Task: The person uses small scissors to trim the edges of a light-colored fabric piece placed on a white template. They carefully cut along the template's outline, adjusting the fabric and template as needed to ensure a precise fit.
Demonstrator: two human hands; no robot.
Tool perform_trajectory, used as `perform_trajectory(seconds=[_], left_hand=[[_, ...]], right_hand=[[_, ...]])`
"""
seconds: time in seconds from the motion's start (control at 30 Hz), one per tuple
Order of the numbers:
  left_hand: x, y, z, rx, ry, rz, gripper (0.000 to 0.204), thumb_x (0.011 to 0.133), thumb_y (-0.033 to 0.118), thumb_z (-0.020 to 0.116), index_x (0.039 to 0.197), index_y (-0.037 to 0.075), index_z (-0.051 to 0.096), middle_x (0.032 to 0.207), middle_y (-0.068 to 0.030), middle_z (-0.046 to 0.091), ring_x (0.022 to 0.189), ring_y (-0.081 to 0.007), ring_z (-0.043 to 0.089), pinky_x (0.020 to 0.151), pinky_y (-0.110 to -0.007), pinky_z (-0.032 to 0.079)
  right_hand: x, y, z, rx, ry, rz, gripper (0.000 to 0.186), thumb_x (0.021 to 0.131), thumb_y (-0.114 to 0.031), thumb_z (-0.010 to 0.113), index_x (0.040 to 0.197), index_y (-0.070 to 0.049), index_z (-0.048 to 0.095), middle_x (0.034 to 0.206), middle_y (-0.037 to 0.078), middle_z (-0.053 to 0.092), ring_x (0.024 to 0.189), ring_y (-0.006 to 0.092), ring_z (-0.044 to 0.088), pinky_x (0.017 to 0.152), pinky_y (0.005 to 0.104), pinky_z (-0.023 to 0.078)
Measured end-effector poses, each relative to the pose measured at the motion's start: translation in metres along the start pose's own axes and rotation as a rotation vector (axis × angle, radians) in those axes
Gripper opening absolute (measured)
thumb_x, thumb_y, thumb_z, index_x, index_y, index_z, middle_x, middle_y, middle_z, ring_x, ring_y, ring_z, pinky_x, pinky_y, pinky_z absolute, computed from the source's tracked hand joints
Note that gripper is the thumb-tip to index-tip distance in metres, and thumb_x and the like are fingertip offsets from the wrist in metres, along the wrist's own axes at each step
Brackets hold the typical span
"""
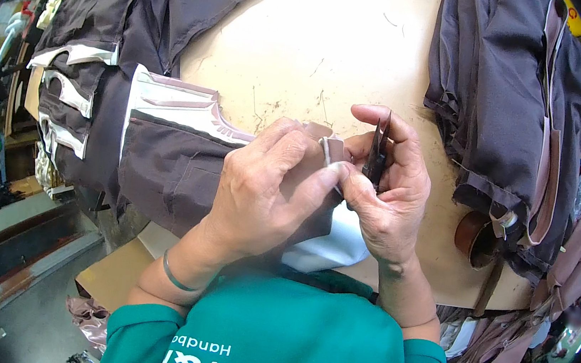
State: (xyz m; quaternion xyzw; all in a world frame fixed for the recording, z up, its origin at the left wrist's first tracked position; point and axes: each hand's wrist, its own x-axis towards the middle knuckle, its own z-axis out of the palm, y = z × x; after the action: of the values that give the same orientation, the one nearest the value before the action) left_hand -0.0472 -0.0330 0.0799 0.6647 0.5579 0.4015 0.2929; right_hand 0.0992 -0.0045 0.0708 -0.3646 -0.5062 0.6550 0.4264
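My left hand (265,186) pinches the edge of a dark brown fabric piece (170,168) trimmed with pinkish-brown leather (192,101) and white backing. The piece stretches left from my fingers across the table. My right hand (387,185) meets the left at the trimmed edge (334,147), its thumb and a finger close together there. Small black thread snips (378,152) lie in the same right hand, blades pointing up and away. Part of the edge is hidden behind my fingers. White material (330,243) shows below my hands.
Similar dark fabric pieces with white-backed trim (71,95) are layered at the left. A tall stack of dark fabric (486,96) stands at the right, with a brown roll (477,239) beside it. Loose threads (324,106) lie on the tan tabletop (307,33).
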Motion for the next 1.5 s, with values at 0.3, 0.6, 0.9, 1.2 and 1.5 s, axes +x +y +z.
perform_trajectory(seconds=[0.3,0.6,0.9,1.2,1.5], left_hand=[[-0.006,-0.002,0.015,0.043,0.015,0.016,0.006,0.067,-0.004,0.055,0.072,-0.002,0.052,0.068,-0.0108,0.052,0.059,-0.0224,0.052,0.055,-0.027,0.042],[-0.005,-0.007,0.017,-0.059,-0.061,-0.071,0.005,0.073,-0.003,0.054,0.072,-0.002,0.049,0.066,-0.0079,0.049,0.058,-0.0167,0.047,0.054,-0.026,0.038],[-0.001,-0.006,0.021,0.1,-0.059,0.001,0.01,0.067,0.0,0.058,0.075,0.001,0.052,0.076,-0.0109,0.054,0.068,-0.0269,0.055,0.059,-0.033,0.044],[0.004,-0.015,0.028,-0.009,-0.128,-0.018,0.012,0.071,0.001,0.056,0.082,0.0,0.054,0.098,-0.014,0.055,0.088,-0.0289,0.055,0.069,-0.036,0.046],[0.012,-0.011,0.033,-0.021,-0.17,-0.046,0.007,0.074,0.002,0.057,0.079,-0.002,0.054,0.093,-0.0157,0.054,0.084,-0.0277,0.055,0.07,-0.033,0.046]], right_hand=[[-0.001,-0.002,-0.002,-0.451,0.061,-0.082,0.047,0.066,0.006,0.051,0.112,-0.002,0.048,0.073,-0.004,0.047,0.059,0.0006,0.039,0.055,0.0138,0.034],[-0.001,0.006,-0.01,-0.337,0.133,0.012,0.044,0.068,0.005,0.052,0.112,-0.002,0.048,0.073,-0.004,0.047,0.062,0.0009,0.042,0.056,0.0138,0.035],[0.0,0.006,-0.016,-0.419,0.048,0.021,0.042,0.069,0.004,0.054,0.11,-0.001,0.049,0.071,-0.002,0.05,0.061,0.0014,0.043,0.055,0.0151,0.036],[-0.017,-0.006,-0.036,-0.87,-0.035,-0.194,0.058,0.07,-0.018,0.065,0.123,-0.008,0.045,0.078,0.008,0.053,0.063,0.0251,0.056,0.059,0.0316,0.047],[-0.032,-0.022,-0.037,-1.284,-0.011,-0.242,0.037,0.073,-0.021,0.063,0.108,-0.009,0.057,0.07,0.006,0.049,0.057,0.0209,0.05,0.049,0.0316,0.041]])
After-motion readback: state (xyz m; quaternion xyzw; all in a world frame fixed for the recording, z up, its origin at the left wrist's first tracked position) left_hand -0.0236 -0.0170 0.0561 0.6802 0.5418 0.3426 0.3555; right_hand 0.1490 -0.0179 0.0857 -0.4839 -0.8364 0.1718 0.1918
